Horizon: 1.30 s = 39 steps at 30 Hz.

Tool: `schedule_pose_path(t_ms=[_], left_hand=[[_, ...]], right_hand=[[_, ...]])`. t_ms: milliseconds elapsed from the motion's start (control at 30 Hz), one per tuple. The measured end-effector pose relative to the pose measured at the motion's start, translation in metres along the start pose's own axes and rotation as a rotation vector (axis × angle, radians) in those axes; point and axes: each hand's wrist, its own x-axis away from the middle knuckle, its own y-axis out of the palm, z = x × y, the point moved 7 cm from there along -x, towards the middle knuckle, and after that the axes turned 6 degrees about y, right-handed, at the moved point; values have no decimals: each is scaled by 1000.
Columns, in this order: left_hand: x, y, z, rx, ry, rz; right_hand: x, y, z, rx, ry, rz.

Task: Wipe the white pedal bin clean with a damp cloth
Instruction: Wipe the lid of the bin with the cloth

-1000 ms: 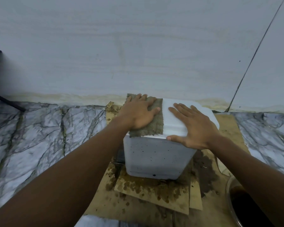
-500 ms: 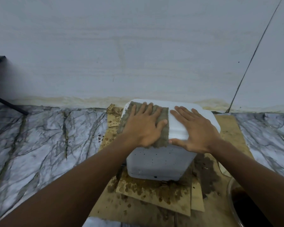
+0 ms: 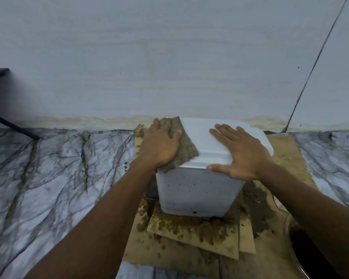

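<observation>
Here the cloth (image 3: 186, 151) is pressed on the bin's (image 3: 197, 190) left lid edge under the left hand (image 3: 159, 146), fingers straight. The right hand (image 3: 244, 156) is laid flat, holding nothing; unwiped lid lies right of the left fingers.

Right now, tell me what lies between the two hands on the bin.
The head view shows the free edge of the brownish cloth sticking out past the left hand, then bare white lid up to the right hand.
</observation>
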Motion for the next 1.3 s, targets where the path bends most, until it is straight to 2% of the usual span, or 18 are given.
schedule_pose_path(t_ms=[100, 167, 300, 367, 500, 700, 867, 1000, 1167, 1300], left_hand=[[23, 11, 19, -192, 1, 64], [22, 19, 31, -294, 35, 39], [-12, 17, 45, -319, 200, -97], [-33, 11, 41, -312, 214, -162], [-40, 3, 38, -384, 165, -82], [-36, 10, 34, -293, 171, -95], [-47, -3, -1, -51, 24, -102], [-13, 2, -10, 27, -44, 16], [51, 15, 10, 84, -149, 315], [73, 39, 25, 63, -105, 421]], right_hand=[[1, 1, 1, -5, 5, -3], [1, 3, 2, 0, 4, 1], [1, 2, 1, -12, 9, 9], [1, 1, 0, -9, 8, 11], [0, 0, 0, -4, 9, 17], [0, 0, -2, -8, 15, 5], [2, -1, -2, -14, 16, -2], [2, 0, -1, -7, 12, -1], [2, 2, 2, -6, 11, 9], [3, 5, 7, -13, 16, 21]])
